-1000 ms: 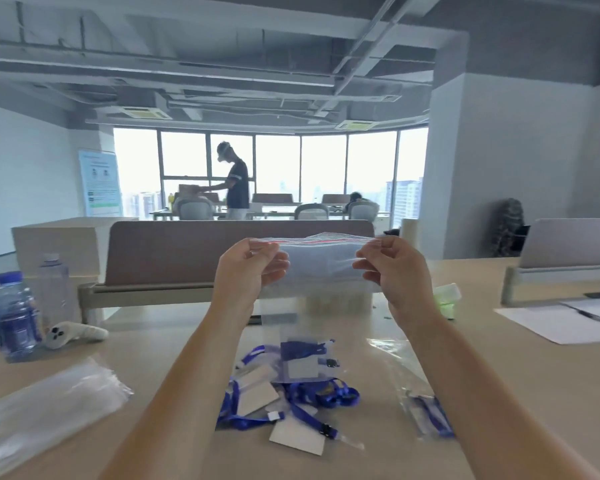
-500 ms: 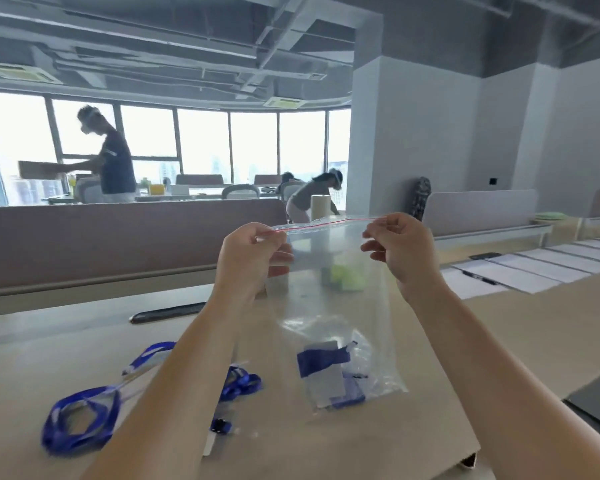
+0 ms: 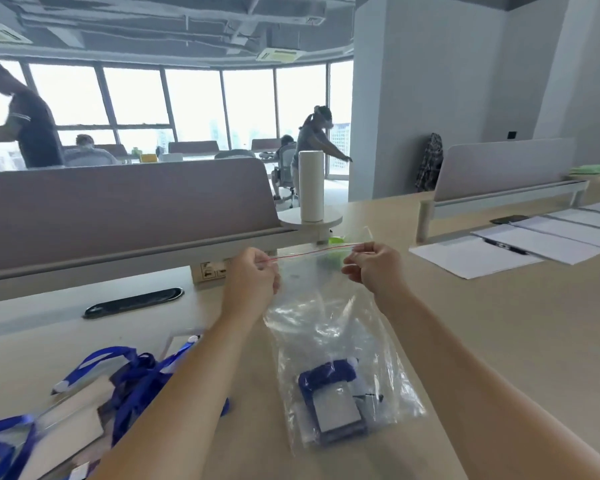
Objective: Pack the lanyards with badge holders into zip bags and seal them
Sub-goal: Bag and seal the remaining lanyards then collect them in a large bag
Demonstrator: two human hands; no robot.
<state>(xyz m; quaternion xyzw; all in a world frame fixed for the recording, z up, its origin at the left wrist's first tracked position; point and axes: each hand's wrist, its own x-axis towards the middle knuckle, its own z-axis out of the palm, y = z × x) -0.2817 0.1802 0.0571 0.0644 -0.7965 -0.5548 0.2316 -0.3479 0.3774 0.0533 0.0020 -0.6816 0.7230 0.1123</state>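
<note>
1. Just above the centre of the frame: the red zip strip (image 3: pixel 312 252), pulled taut, running left to right and rising a little toward the right.
2. Pinched at its left end by the curled thumb and fingers of the left hand (image 3: pixel 253 275); pinched at its right end in the same way by the right hand (image 3: pixel 373 266). One hand at each end, neither nearer than the other.
3. Hanging down from the strip toward the lower centre: the clear zip bag (image 3: pixel 333 327), apparently resting at its bottom on the desk (image 3: pixel 499 341).
4. At the bottom of the bag, low and slightly right of centre: one folded blue lanyard with badge holder (image 3: pixel 333 400), well below the strip and not in the way of closing it.
5. Judged to be the sealing step: calls for a pinch drawn along the strip's long axis, from one end to the other.
6. Cannot tell whether any part of the strip is already pressed shut; too thin to read. Fingertips mostly hidden behind the backs of the hands and the plastic.
7. Lower left, cut off by the frame edge and partly covered by the left forearm (image 3: pixel 174 393): a heap of loose lanyards (image 3: pixel 125 375) with badge holders, not yet bagged; number unreadable.
</note>
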